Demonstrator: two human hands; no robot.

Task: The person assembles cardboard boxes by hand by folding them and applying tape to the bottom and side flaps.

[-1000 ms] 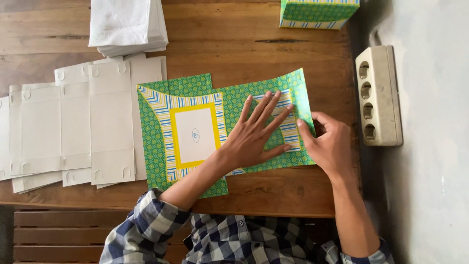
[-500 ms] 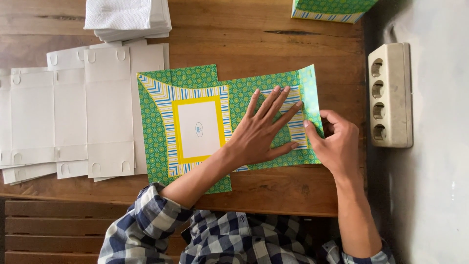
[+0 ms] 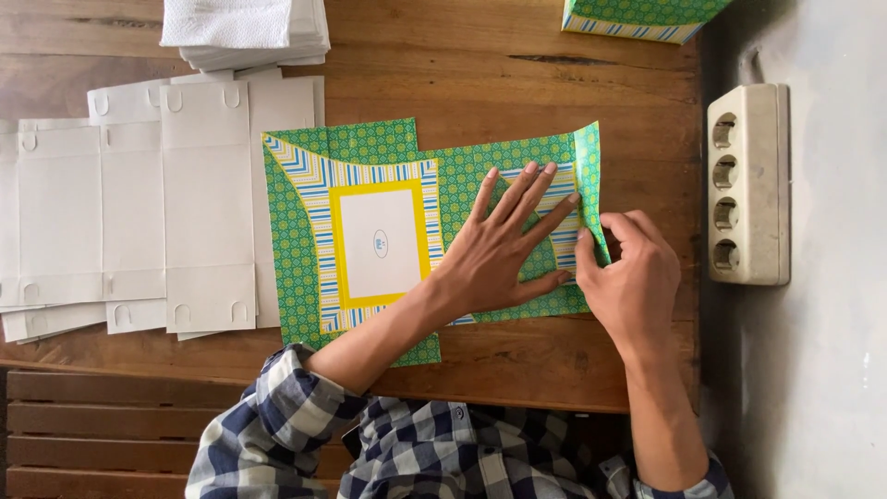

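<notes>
Left hand [image 3: 504, 254] is flat and open, pressing the green sheet [image 3: 370, 157] mid-frame. Right hand [image 3: 628, 273] pinches the sheet's right flap [image 3: 589, 157].

A flat printed card sheet [image 3: 370, 240] lies on the middle of a wooden table [image 3: 480, 83]; the left hand [image 3: 504, 245] lies spread flat on the sheet's right half; the right hand [image 3: 633, 277] is just to its right, pinching the sheet's right edge flap [image 3: 589, 176], which is lifted and folded inward; to the left of the sheet, a fanned row of flat blank sheets [image 3: 139, 203] overlaps, the nearest touching the printed sheet's left edge; behind that row, at the table's far edge, sits a stack of paper [image 3: 249, 32]; a folded box [image 3: 637, 17] stands at the far right corner; a power strip [image 3: 748, 185] lies to the right of the table, well apart from the sheet.
</notes>
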